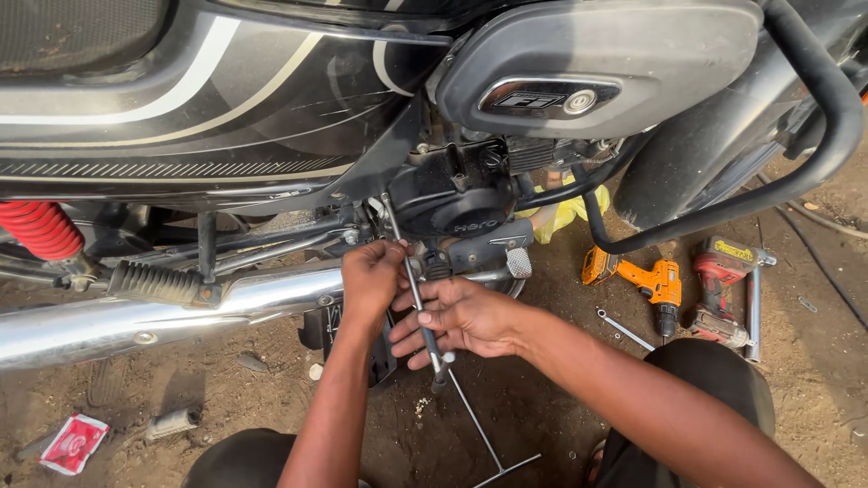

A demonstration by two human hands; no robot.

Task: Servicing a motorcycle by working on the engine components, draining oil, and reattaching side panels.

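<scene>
Taking the black engine case point(452, 203) of the motorcycle as the landmark: far to its left, low on the dirt ground point(524, 407), lies a red and white packet point(72, 443). Above that, a red coil shock spring point(41, 228) sits under the black side panel point(199, 99) with pale stripes. A chrome exhaust pipe point(154, 316) runs left of the case, with a ribbed rubber footrest point(155, 282) just above it.

Directly below the case, the left hand point(371, 280) has its grip closed around the upper part of a long T-handle socket wrench point(416, 298), whose shaft slants up to the case's left edge. Just right of it, the right hand point(461, 316) lies against the same shaft lower down, fingers point(420, 336) curled across it in a loose hold. A second thin T-bar tool point(488, 443) lies on the ground below the hands.

Right of the case, a yellow cloth point(570, 212) shows behind a black crash guard tube point(814, 136). Farther right on the ground lie a small spanner point(622, 327), an orange cordless drill point(646, 282) and a red power tool point(723, 289).
</scene>
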